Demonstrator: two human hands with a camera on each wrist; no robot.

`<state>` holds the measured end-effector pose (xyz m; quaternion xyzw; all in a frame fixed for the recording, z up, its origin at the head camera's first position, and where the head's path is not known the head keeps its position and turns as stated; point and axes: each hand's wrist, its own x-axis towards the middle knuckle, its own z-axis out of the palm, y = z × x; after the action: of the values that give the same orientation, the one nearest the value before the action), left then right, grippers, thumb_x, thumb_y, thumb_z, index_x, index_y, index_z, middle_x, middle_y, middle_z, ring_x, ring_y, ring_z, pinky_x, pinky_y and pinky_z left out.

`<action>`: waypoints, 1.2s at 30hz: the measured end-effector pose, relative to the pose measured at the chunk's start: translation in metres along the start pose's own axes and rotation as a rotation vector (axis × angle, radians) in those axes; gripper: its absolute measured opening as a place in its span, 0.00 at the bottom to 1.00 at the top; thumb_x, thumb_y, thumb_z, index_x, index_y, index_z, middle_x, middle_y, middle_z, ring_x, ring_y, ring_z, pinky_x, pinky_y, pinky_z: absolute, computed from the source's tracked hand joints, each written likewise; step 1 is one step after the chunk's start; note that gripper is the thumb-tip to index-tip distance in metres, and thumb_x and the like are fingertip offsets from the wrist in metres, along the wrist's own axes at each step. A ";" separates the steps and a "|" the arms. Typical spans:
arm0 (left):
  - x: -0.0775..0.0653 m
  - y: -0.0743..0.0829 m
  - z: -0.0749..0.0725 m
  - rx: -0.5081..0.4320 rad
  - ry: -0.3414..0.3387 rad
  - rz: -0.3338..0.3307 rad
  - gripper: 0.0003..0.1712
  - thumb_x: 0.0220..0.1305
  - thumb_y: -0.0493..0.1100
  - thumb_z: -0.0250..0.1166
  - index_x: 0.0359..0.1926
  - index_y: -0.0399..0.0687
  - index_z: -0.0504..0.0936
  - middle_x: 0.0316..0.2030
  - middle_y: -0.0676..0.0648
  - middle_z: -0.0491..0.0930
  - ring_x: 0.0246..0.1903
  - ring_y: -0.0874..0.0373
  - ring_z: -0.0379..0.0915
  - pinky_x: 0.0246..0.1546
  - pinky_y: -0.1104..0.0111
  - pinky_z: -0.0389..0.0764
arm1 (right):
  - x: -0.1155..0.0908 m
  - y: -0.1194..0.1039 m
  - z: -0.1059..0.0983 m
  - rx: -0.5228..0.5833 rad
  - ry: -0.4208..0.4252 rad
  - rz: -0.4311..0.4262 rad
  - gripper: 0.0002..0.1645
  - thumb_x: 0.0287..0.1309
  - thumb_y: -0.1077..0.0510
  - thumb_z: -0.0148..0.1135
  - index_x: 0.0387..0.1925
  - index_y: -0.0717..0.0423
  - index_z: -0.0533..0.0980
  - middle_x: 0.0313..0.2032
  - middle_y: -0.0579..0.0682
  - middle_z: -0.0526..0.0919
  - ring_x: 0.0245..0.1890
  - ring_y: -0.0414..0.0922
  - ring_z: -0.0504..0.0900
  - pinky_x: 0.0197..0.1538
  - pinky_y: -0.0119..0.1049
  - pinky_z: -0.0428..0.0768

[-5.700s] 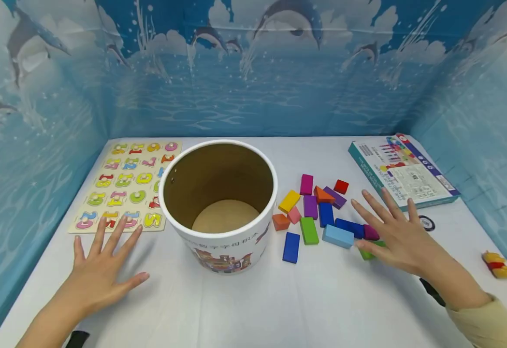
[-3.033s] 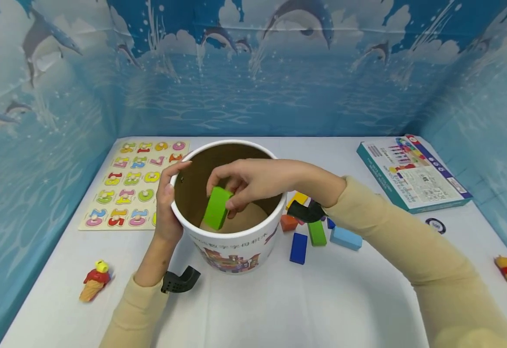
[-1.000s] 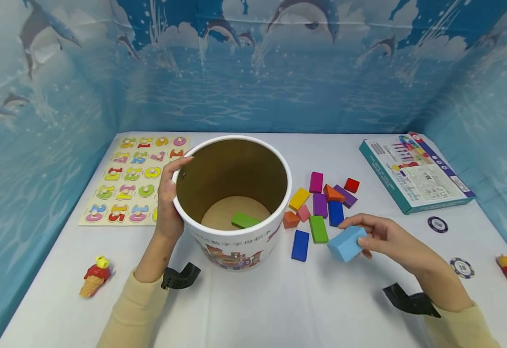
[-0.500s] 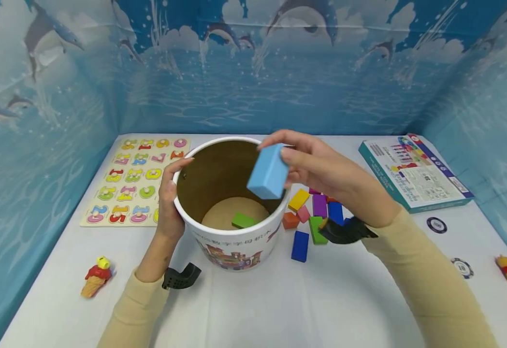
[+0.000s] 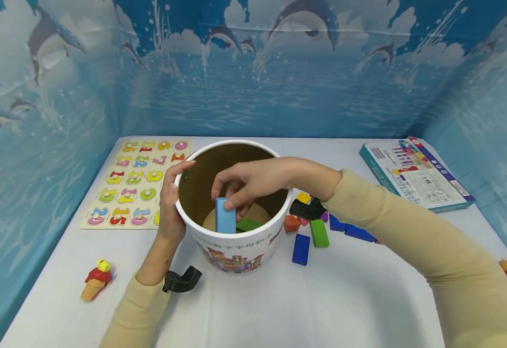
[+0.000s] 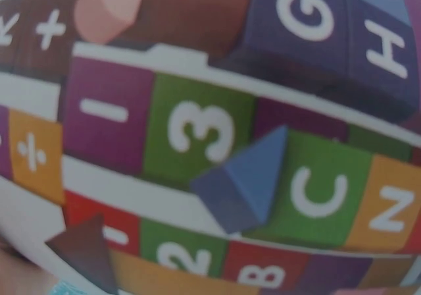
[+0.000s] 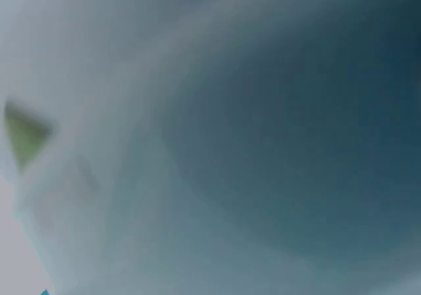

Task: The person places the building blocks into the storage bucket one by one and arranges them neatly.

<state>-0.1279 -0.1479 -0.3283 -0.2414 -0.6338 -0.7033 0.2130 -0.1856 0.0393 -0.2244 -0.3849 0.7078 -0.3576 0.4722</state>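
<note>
A large white bucket [image 5: 236, 261] with a printed outside stands mid-table. My left hand [image 5: 171, 208] holds its left side, fingertips over the rim; in the left wrist view the bucket's printed letters and numbers [image 6: 200, 130] fill the picture. Inside the mouth, my right hand [image 5: 249, 183] pinches a light blue block [image 5: 225, 216] between thumb and fingers. Below it a green block [image 5: 248, 224] lies on the bucket floor, partly hidden by the hand and block. The right wrist view is blurred, with a green patch at its left edge.
Right of the bucket lie a dark blue block [image 5: 301, 249], a green block [image 5: 319, 234] and several others, partly behind my right arm. A number puzzle board [image 5: 123, 188] lies at left, an ice-cream figure [image 5: 95, 280] in front of it. A flat box [image 5: 418, 174] lies back right.
My right hand put a green block in the bucket, then picked the light blue block off the table and carried it left into the bucket. The left hand came to the rim and stays there.
</note>
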 end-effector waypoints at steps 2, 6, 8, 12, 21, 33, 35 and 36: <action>0.000 0.001 0.000 0.008 0.001 -0.004 0.28 0.62 0.60 0.42 0.55 0.48 0.65 0.55 0.42 0.62 0.56 0.47 0.54 0.54 0.60 0.58 | 0.002 0.000 0.001 -0.031 -0.053 0.041 0.17 0.57 0.61 0.54 0.49 0.57 0.66 0.36 0.56 0.78 0.36 0.50 0.81 0.42 0.39 0.78; -0.001 0.001 -0.001 0.019 0.005 -0.006 0.28 0.62 0.60 0.42 0.56 0.49 0.65 0.55 0.42 0.62 0.56 0.47 0.54 0.53 0.59 0.59 | 0.005 0.000 0.003 -0.086 -0.136 0.099 0.16 0.57 0.65 0.53 0.48 0.58 0.67 0.37 0.56 0.78 0.37 0.48 0.81 0.42 0.37 0.78; 0.000 0.001 -0.001 0.018 0.009 -0.007 0.28 0.62 0.60 0.42 0.55 0.49 0.65 0.55 0.42 0.63 0.56 0.47 0.54 0.52 0.60 0.60 | 0.005 0.000 0.003 -0.115 -0.147 0.100 0.15 0.58 0.66 0.52 0.48 0.58 0.68 0.37 0.57 0.78 0.37 0.48 0.81 0.42 0.36 0.78; -0.001 0.001 -0.001 0.015 0.011 -0.012 0.28 0.62 0.60 0.42 0.55 0.48 0.65 0.55 0.43 0.63 0.55 0.48 0.55 0.52 0.61 0.60 | 0.003 0.002 0.004 -0.111 -0.064 -0.001 0.14 0.59 0.67 0.50 0.48 0.59 0.69 0.37 0.57 0.79 0.37 0.46 0.81 0.43 0.37 0.78; 0.000 0.001 -0.001 -0.021 -0.005 0.011 0.29 0.62 0.59 0.43 0.56 0.45 0.65 0.54 0.41 0.64 0.54 0.46 0.56 0.52 0.59 0.62 | -0.066 0.026 0.008 0.203 0.483 -0.522 0.13 0.61 0.63 0.48 0.46 0.63 0.70 0.42 0.60 0.77 0.43 0.53 0.78 0.47 0.45 0.74; 0.001 0.004 -0.001 -0.041 -0.001 0.012 0.28 0.62 0.58 0.43 0.56 0.46 0.66 0.54 0.41 0.63 0.55 0.45 0.55 0.53 0.59 0.62 | -0.098 0.187 0.072 0.643 0.801 -0.064 0.20 0.59 0.59 0.52 0.52 0.63 0.68 0.49 0.58 0.76 0.49 0.48 0.75 0.49 0.37 0.72; 0.001 0.004 0.000 -0.047 0.002 0.013 0.28 0.62 0.58 0.43 0.55 0.46 0.66 0.54 0.41 0.63 0.55 0.45 0.55 0.53 0.59 0.62 | -0.093 0.198 0.085 0.553 0.822 0.012 0.24 0.58 0.55 0.54 0.54 0.62 0.67 0.52 0.58 0.73 0.52 0.48 0.73 0.50 0.36 0.72; 0.001 0.003 0.001 -0.051 0.004 0.013 0.28 0.62 0.58 0.43 0.55 0.46 0.66 0.54 0.40 0.63 0.55 0.45 0.55 0.53 0.59 0.62 | -0.091 0.200 0.091 0.496 0.836 0.042 0.26 0.57 0.54 0.55 0.55 0.61 0.67 0.53 0.58 0.73 0.53 0.48 0.72 0.50 0.35 0.72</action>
<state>-0.1266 -0.1472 -0.3249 -0.2497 -0.6137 -0.7182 0.2127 -0.1181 0.1967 -0.3898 -0.0698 0.7379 -0.6300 0.2318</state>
